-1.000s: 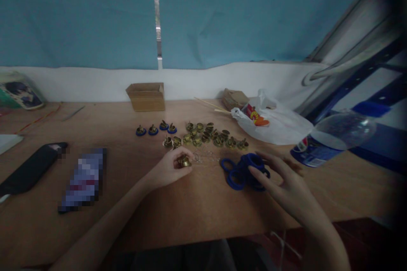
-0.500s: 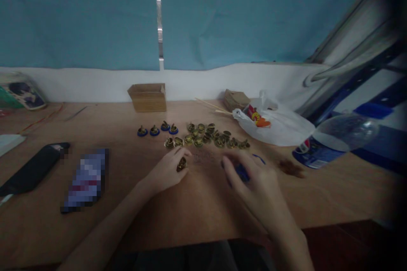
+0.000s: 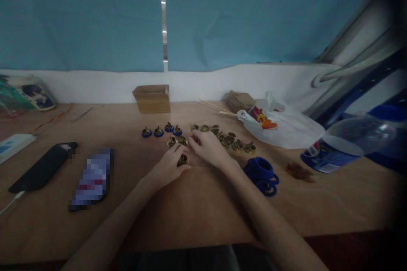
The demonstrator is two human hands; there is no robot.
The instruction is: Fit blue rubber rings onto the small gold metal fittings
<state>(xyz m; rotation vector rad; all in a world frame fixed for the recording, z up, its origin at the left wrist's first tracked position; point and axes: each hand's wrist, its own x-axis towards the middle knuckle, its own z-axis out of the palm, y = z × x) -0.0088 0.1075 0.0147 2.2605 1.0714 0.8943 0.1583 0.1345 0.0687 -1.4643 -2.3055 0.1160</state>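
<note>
My left hand (image 3: 170, 164) is closed on a brass-coloured round metal piece (image 3: 182, 160), held between thumb and fingers just above the table. My right hand (image 3: 208, 147) is beside it, fingertips pinched together near a cluster of similar brass pieces (image 3: 231, 136). Whatever is in that pinch, if anything, is hidden. Left of the cluster stand several brass pieces with blue rings (image 3: 158, 131) round their bases, upright tabs on top. A pile of blue rings (image 3: 259, 171) lies to the right, by my right forearm.
An open cardboard box (image 3: 153, 103) stands against the wall. At the right are a white plastic bag (image 3: 286, 129), a tilted plastic bottle (image 3: 337, 148) and a brown stain (image 3: 299, 171). A black phone-like object (image 3: 43, 167) and a blurred-out packet (image 3: 92, 180) lie on the left.
My right hand has moved left and away from me, from over the blue rings to beside my left hand. The blue pile now shows. My left hand keeps holding the brass piece.
</note>
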